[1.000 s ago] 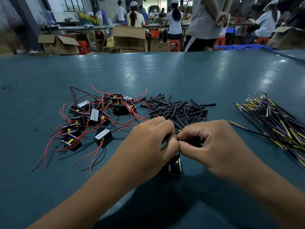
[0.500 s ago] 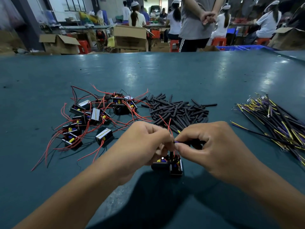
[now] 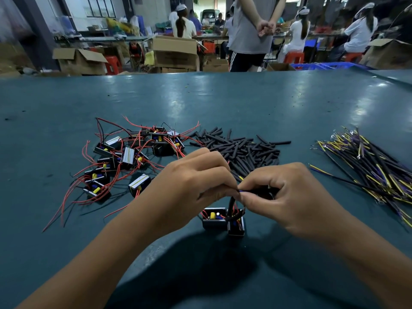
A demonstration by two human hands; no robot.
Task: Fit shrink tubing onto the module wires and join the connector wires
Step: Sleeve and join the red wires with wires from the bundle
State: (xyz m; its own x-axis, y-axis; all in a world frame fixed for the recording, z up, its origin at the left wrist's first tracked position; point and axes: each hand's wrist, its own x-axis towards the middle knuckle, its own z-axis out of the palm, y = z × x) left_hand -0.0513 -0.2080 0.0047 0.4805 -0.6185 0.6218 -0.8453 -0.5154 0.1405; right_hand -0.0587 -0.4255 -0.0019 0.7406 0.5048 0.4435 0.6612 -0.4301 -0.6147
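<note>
Beyond the left hand (image 3: 189,188) sprawls a heap of small black box modules with red leads (image 3: 124,161). Both hands pinch thin dark wires (image 3: 240,191) where their fingertips meet, above two black modules (image 3: 223,219) beneath them. Beyond lies loose black shrink tubing (image 3: 243,148); past the right hand (image 3: 289,197), yellow-and-purple connector wires (image 3: 367,161).

No legible text, label, brand or number on any surface in view.
</note>
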